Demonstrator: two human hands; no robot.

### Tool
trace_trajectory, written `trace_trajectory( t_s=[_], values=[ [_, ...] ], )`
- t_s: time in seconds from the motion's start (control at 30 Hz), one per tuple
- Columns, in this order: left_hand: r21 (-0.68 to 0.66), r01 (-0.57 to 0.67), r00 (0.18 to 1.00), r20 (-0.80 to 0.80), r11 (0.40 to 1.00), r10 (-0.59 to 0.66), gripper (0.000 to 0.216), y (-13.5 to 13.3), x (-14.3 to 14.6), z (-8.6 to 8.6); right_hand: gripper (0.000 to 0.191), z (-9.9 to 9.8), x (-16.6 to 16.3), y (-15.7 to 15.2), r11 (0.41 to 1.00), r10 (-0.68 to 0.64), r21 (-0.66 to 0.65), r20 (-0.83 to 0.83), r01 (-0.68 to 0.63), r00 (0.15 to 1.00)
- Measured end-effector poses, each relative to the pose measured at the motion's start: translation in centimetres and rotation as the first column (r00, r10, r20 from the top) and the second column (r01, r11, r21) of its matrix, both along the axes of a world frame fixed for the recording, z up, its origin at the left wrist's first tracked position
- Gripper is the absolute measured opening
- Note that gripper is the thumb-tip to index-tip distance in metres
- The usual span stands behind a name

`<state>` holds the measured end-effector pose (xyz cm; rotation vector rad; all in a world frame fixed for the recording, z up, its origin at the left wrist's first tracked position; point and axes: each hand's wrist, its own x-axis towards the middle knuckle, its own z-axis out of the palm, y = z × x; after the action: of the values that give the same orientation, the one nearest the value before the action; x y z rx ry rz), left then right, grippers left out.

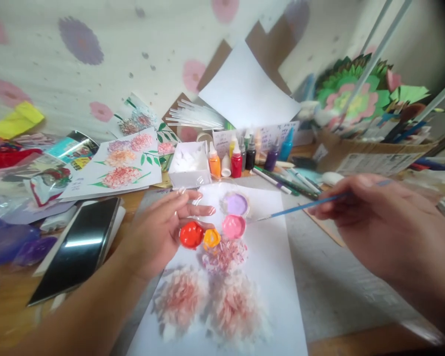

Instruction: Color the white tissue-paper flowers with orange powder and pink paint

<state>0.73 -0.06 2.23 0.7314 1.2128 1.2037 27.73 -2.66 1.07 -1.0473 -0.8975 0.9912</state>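
My left hand (157, 230) holds a clear plastic paint palette (219, 207) over a white sheet of paper (282, 301). Its wells carry red paint (191, 234), orange paint (211, 239), pink paint (234, 226) and lilac paint (236, 203). A thin blue paintbrush (306, 203) is pinched in my right hand (381, 225), its tip just right of the pink well; whether it touches the palette I cannot tell. On the sheet are two pale, peach-centred flowers (183, 299) (237, 304), with a smaller pink-speckled flower (226, 255) above them, partly hidden by the palette.
Behind the sheet stand several paint bottles (236, 160) and a white box (189, 165). Flower pictures (124, 158) and a black phone-like device (77, 247) lie at left. Pens (278, 180) lie behind the brush; a cardboard box of tools (374, 153) stands at right.
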Motion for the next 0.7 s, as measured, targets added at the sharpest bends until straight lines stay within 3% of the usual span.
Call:
trace_trajectory(
  t_s=[0.37, 0.6, 0.7],
  values=[
    [0.033, 0.161, 0.985, 0.065, 0.986, -0.162, 0.01, -0.1, -1.0, -1.2, 0.01, 0.3, -1.4, -1.0, 0.998, -0.005, 0.07, 0.144, -0.005, 0.99],
    [0.035, 0.076, 0.997, 0.029, 0.996, -0.077, 0.011, 0.3, -0.5, -0.9, 0.017, 0.7, -0.1, -1.0, 0.996, -0.09, -0.003, 0.024, 0.09, 0.996],
    [0.035, 0.003, 1.0, -0.013, 0.999, -0.002, 0.014, 0.7, -0.2, -0.6, 0.023, 0.3, 0.0, -1.1, 0.996, -0.065, -0.063, 0.041, 0.067, 0.997]
  ],
)
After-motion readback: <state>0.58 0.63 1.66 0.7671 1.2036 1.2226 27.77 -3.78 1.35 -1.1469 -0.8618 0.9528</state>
